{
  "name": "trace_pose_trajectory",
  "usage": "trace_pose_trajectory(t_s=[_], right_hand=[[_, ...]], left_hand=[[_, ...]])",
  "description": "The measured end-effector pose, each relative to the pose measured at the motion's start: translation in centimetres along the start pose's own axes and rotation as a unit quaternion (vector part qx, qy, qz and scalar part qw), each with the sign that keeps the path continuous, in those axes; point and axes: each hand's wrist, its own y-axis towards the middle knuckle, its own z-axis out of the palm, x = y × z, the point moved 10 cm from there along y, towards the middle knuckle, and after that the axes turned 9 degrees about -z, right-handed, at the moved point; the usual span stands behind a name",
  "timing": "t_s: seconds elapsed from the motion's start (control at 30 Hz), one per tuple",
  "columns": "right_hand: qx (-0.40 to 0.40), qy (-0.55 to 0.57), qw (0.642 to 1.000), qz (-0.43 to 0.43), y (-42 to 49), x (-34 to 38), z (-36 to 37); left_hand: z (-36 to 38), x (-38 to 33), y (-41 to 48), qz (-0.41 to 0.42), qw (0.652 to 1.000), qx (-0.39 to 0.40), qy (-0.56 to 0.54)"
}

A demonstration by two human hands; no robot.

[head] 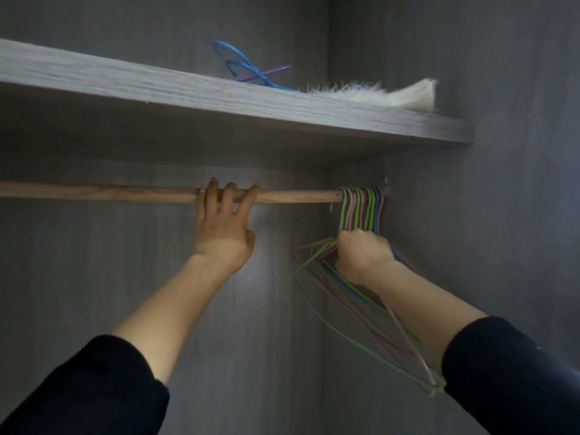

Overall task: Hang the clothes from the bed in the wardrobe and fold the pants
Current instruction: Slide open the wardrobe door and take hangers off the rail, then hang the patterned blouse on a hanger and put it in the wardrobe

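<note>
A wooden rail (94,192) runs across the wardrobe under a grey shelf. My left hand (224,233) reaches up to it, its fingers hooked over the top of the rail near the middle. Several thin wire hangers (361,205) in green, pink and blue hang bunched at the rail's right end. My right hand (364,255) grips this bunch just below the hooks, and the hanger bodies fan out down past my forearm. No clothes or pants are in view.
The grey shelf (219,95) juts out above the rail. On it lie blue and purple hangers (248,70) and a white furry item (392,94). The wardrobe's side wall (502,183) stands close on the right, the back wall behind the rail.
</note>
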Motion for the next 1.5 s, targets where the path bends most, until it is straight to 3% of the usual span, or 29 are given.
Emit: trace_pose_trajectory(t_s=[0.23,0.43,0.53,0.7,0.93,1.1,1.33,1.5], right_hand=[[-0.098,0.217,0.968,0.077,0.8,-0.5,-2.3],[-0.169,0.347,0.920,0.063,-1.6,1.7,-2.1],[-0.157,0.384,0.906,0.081,-5.0,2.2,-0.3],[-0.066,0.411,0.899,0.138,-12.9,2.0,3.8],[0.030,0.430,0.869,0.243,-29.0,-0.1,7.3],[0.115,0.440,0.840,0.295,-41.9,-3.2,8.2],[0.164,0.406,0.796,0.417,-60.8,-12.6,5.8],[0.148,0.361,0.772,0.502,-74.3,-20.6,1.9]], left_hand=[[-0.4,0.0,0.0,0.009,0.999,-0.025,-0.021],[0.1,0.4,-0.1,0.021,1.000,0.006,-0.021],[0.5,0.4,-0.3,0.012,0.998,0.048,-0.040],[1.2,-3.0,-5.7,0.010,0.984,0.135,-0.113],[4.0,-11.5,-23.9,0.020,0.897,0.319,-0.304],[3.6,-18.4,-34.8,0.022,0.850,0.414,-0.325],[-3.7,-37.0,-47.8,0.154,0.756,0.506,-0.386],[-11.1,-52.3,-55.6,0.255,0.704,0.535,-0.391]])
